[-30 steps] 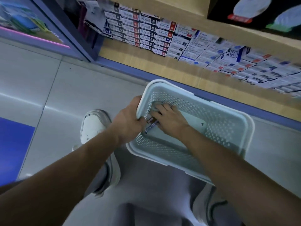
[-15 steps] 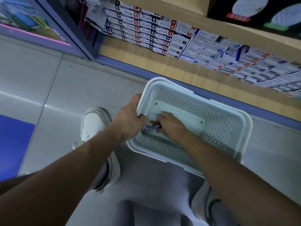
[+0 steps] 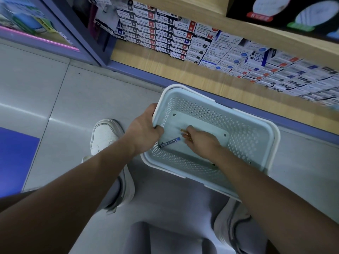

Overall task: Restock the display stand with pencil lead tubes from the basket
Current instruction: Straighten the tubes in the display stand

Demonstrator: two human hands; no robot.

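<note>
My right hand [image 3: 199, 142] fingers are pinched on light, slick orange-tipped tubes [image 3: 185, 133]; left hand [image 3: 145, 128] is clamped on the basket [image 3: 256, 143] rim; the blue tube [image 3: 169, 142] wants a mid-barrel pinch.

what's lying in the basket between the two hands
In the head view, one blue lead tube lies on the basket floor between the left hand and right hand.

A pale perforated plastic basket [image 3: 256, 143] sits tilted, near the shelf edge. On its floor, near the left wall, lies a blue pencil lead tube [image 3: 169, 142] (flat, angled). Right of it, orange-tipped tubes [image 3: 184, 133], probably two.
</note>
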